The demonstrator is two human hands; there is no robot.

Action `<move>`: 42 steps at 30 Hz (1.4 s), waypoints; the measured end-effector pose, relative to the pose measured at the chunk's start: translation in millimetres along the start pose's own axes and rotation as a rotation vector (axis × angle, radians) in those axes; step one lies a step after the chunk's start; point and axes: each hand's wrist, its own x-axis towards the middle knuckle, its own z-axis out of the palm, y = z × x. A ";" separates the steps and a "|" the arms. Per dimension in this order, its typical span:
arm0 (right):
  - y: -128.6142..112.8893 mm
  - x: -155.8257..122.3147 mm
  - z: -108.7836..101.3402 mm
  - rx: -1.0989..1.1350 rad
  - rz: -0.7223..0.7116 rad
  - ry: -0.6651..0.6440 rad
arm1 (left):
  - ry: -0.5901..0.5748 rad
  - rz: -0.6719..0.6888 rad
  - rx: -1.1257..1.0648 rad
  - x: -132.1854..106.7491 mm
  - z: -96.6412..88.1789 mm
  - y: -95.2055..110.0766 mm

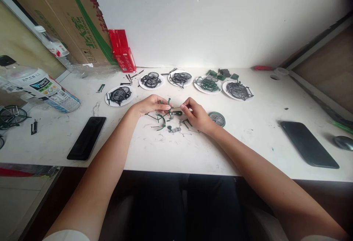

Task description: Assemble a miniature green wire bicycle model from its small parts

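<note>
Over the middle of the white table, my left hand pinches a small dark-green model-bicycle part between thumb and fingers. It looks like a fork, though the fingers hide some of it. Close by on the right, my right hand is closed in a pinch on a thin rod that reaches toward the green part. Beneath the hands lie a curved green mudguard, a small silver rack-like piece and several thin wires. A spoked wheel rests just beyond my right hand.
Paper plates with bicycle parts line the back, among them the leftmost plate and a plate of green parts. A black phone, a large bottle and a red box stand left. A dark flat slab lies right.
</note>
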 end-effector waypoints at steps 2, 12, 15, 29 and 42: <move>0.7 0.2 -0.3 -0.004 -0.002 -0.004 | -0.004 -0.002 0.008 0.3 -0.5 -1.0; -4.5 -3.1 1.3 0.002 0.045 -0.009 | 0.024 0.025 -0.023 1.3 1.9 -0.2; -2.0 -3.1 1.2 0.014 0.028 -0.017 | 0.011 0.024 -0.029 1.8 1.6 -0.7; 0.6 0.6 -6.3 -0.010 -0.009 -0.081 | -0.031 0.005 0.019 0.9 -0.2 -1.7; -13.3 -3.5 -5.2 0.016 -0.003 -0.077 | 0.041 0.118 0.073 -3.3 0.1 8.8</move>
